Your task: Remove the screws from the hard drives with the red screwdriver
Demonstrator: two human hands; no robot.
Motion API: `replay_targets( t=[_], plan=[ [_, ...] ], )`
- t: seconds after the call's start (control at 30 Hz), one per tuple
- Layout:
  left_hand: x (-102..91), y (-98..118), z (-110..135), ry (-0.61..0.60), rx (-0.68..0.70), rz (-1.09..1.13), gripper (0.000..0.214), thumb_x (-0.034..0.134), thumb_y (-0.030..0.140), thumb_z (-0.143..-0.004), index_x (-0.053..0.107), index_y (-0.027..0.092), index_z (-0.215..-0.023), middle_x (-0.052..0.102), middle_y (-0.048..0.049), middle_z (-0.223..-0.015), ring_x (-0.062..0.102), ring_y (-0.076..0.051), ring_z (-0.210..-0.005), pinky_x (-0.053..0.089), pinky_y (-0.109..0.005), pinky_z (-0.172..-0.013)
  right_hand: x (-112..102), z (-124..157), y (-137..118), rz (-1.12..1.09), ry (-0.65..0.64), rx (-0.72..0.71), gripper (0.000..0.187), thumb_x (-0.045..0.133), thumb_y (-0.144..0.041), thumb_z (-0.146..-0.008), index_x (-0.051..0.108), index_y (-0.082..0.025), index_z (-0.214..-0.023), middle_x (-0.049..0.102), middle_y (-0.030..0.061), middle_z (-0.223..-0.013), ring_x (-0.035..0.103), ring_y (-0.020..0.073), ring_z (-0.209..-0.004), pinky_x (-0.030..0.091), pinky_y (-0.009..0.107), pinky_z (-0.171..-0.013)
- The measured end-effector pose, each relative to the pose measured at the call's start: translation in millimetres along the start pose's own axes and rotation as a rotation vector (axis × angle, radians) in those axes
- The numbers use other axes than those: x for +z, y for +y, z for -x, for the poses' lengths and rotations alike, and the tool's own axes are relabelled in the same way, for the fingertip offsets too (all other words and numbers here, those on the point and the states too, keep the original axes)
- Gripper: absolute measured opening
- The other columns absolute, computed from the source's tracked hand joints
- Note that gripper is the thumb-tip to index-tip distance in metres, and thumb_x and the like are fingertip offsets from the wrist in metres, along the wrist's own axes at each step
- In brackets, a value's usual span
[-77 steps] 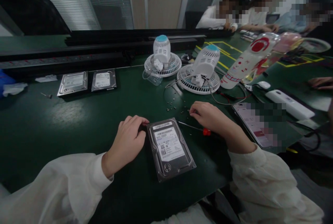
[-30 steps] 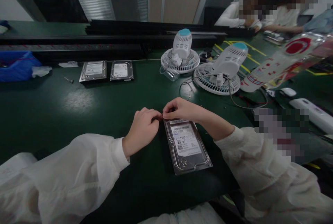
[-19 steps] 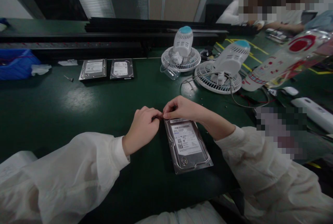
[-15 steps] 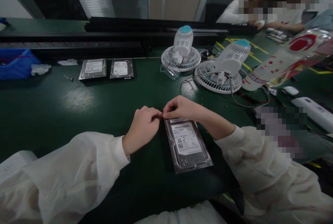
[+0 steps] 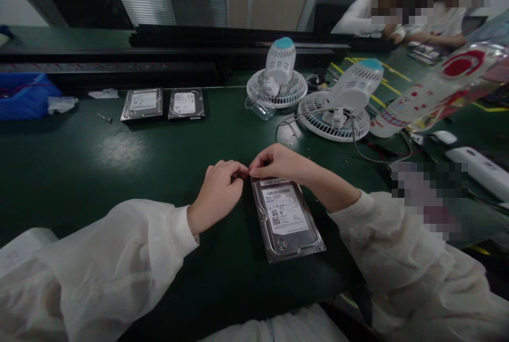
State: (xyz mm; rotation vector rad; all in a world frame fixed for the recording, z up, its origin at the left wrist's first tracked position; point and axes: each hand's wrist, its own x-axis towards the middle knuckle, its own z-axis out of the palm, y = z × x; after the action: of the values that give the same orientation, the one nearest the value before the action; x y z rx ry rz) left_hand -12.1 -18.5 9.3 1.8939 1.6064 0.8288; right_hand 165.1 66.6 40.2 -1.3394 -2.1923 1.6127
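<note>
A silver hard drive (image 5: 286,217) with a white label lies flat on the green table (image 5: 178,172) in front of me. At its far left corner the fingertips of both hands meet. My right hand (image 5: 280,164) is closed in a pinch there, its wrist arching over the drive's far edge. My left hand (image 5: 220,191) comes in from the left, fingers curled and index finger reaching to the same corner. Whatever small thing sits between the fingertips is too small to make out.
Two more hard drives (image 5: 142,103) (image 5: 185,103) lie at the back left near a blue bin (image 5: 26,95). Two white fans (image 5: 278,79) (image 5: 342,101) rest face down at back right, with loose screws nearby. A large bottle (image 5: 433,90) leans right. Other people (image 5: 358,18) sit beyond.
Almost nothing differs. Both hands stay at the drive's far left corner, and the whole view has shifted very slightly.
</note>
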Motion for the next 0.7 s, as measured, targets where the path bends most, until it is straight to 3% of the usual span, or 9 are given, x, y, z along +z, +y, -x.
replay_targets(
  t=[0.17,0.3,0.4,0.43,0.53,0.6,0.7],
  plan=[
    [0.2,-0.6,0.9,0.021,0.021,0.053,0.030,0.053,0.004,-0.082,0.073,0.021,-0.095,0.075,-0.0026,-0.098,0.065,-0.023,-0.095,0.050,-0.044,-0.093,-20.2,21.0,-11.2,0.043,0.141,-0.087,0.034,0.069,-0.040,-0.085,0.078,-0.011,-0.100,0.077,0.0098,-0.099,0.067,0.0126,-0.085,0.052,0.024,-0.077],
    [-0.9,-0.1,2.6,-0.007,0.035,0.068,0.023,0.056,0.007,-0.086,0.072,0.021,-0.095,0.074,-0.0022,-0.100,0.065,-0.023,-0.095,0.049,-0.046,-0.095,-47.6,81.3,-8.7,0.158,0.271,-0.123,0.046,0.066,-0.055,-0.084,0.075,-0.015,-0.103,0.074,0.0118,-0.109,0.067,0.0194,-0.098,0.053,0.031,-0.085],
    [-2.9,1.7,3.8,-0.040,0.044,0.054,0.015,0.060,0.015,-0.091,0.072,0.022,-0.096,0.074,-0.0020,-0.102,0.065,-0.023,-0.096,0.046,-0.049,-0.098,-55.2,134.6,25.2,0.324,0.447,0.019,0.061,0.070,-0.067,-0.074,0.075,-0.018,-0.109,0.071,0.0175,-0.109,0.066,0.0265,-0.094,0.052,0.042,-0.085],
    [-3.5,2.3,4.1,-0.047,0.041,0.045,0.012,0.062,0.019,-0.093,0.073,0.022,-0.097,0.075,-0.0020,-0.102,0.065,-0.024,-0.097,0.045,-0.050,-0.099,-53.3,149.7,41.4,0.410,0.600,0.114,0.066,0.073,-0.072,-0.066,0.074,-0.021,-0.108,0.071,0.0164,-0.112,0.066,0.0287,-0.097,0.052,0.045,-0.090],
    [-4.5,2.7,5.1,-0.054,0.032,0.016,0.011,0.066,0.029,-0.094,0.073,0.023,-0.099,0.075,-0.0027,-0.104,0.066,-0.025,-0.099,0.045,-0.051,-0.098,-37.4,180.9,90.7,0.435,0.764,0.231,0.083,0.073,-0.079,-0.058,0.066,-0.019,-0.114,0.066,0.0218,-0.122,0.063,0.0384,-0.112,0.051,0.054,-0.097],
    [-4.3,1.6,5.8,-0.055,0.036,0.007,0.013,0.067,0.032,-0.094,0.073,0.023,-0.100,0.075,-0.0035,-0.103,0.066,-0.026,-0.099,0.046,-0.050,-0.096,-23.6,190.4,114.9,0.411,0.814,0.253,0.091,0.067,-0.085,-0.060,0.061,-0.018,-0.120,0.067,0.0199,-0.117,0.066,0.0337,-0.103,0.055,0.050,-0.090],
    [-3.2,-1.1,6.5,-0.062,0.051,-0.007,0.018,0.067,0.037,-0.095,0.074,0.022,-0.101,0.075,-0.0040,-0.102,0.066,-0.026,-0.099,0.046,-0.050,-0.096,-10.1,194.4,132.7,0.403,0.893,0.261,0.083,0.065,-0.087,-0.064,0.064,-0.018,-0.110,0.067,0.0163,-0.107,0.065,0.0291,-0.095,0.055,0.046,-0.085]
  ],
)
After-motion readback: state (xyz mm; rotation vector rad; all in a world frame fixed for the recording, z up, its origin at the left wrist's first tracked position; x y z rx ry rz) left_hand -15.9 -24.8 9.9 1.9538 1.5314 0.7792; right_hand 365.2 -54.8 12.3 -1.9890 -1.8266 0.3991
